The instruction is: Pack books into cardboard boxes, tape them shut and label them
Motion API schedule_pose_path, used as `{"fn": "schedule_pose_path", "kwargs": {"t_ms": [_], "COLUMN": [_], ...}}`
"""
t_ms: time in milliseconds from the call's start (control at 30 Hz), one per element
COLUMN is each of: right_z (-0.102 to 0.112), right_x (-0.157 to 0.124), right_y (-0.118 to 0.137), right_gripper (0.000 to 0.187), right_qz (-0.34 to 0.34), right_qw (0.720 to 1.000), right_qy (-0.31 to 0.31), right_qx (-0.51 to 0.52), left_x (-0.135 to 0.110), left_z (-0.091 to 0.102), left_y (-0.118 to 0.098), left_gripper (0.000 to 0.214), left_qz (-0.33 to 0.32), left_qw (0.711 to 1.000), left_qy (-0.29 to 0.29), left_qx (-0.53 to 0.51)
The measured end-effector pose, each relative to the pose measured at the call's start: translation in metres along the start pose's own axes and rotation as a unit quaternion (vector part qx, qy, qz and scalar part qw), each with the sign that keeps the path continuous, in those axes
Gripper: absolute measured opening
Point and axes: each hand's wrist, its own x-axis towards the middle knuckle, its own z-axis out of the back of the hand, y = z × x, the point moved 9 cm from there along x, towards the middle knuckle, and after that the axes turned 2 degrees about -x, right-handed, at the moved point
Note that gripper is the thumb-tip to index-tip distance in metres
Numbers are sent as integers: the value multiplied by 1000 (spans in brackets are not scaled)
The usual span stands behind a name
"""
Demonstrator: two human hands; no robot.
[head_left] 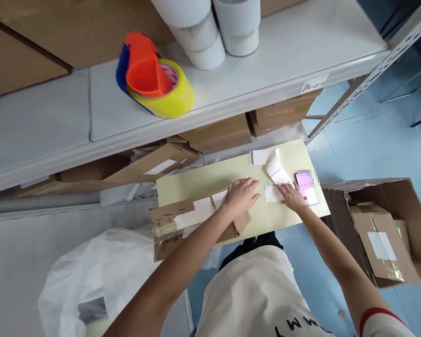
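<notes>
L hand w/ fingers loosely spread, at right end of box, R hand touching label, grip unclear, label strip beyond, btwn hands

With the table marking the clock's centre and the shelf standing at twelve, a carton is lying on the table at eight, the left hand being at its two-o'clock end. A label strip is lying at two; the right hand is sitting at three, between a flat label and the phone. Past the table, between three and four, an open box is holding a smaller box. Beyond the carton, a plastic bag is lying at eight. On the shelf, a tape dispenser is resting at eleven and two cylindrical stacks are standing at twelve; beneath it, boxes are sitting from ten to one.
</notes>
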Motion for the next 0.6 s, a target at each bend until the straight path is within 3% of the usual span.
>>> {"fn": "schedule_pose_path", "kwargs": {"t_ms": [133,267,433,600], "right_z": [5,0,2,17], "right_x": [-11,-14,-12,-12], "right_y": [-2,-6,-24,-34], "right_gripper": [72,61,44,9], "right_qz": [24,22,-62,-104], "right_qw": [998,995,974,952], "right_qy": [-58,-63,-86,-68], "right_qx": [31,72,201,281], "left_x": [23,27,25,32], "left_z": [-34,-65,-88,-85], "left_y": [2,16,27,23], "left_gripper": [38,51,52,47], "left_qz": [60,112,139,125], "left_qw": [991,975,964,967], "left_qy": [123,183,207,147], "left_qx": [-2,-56,-90,-165]}}
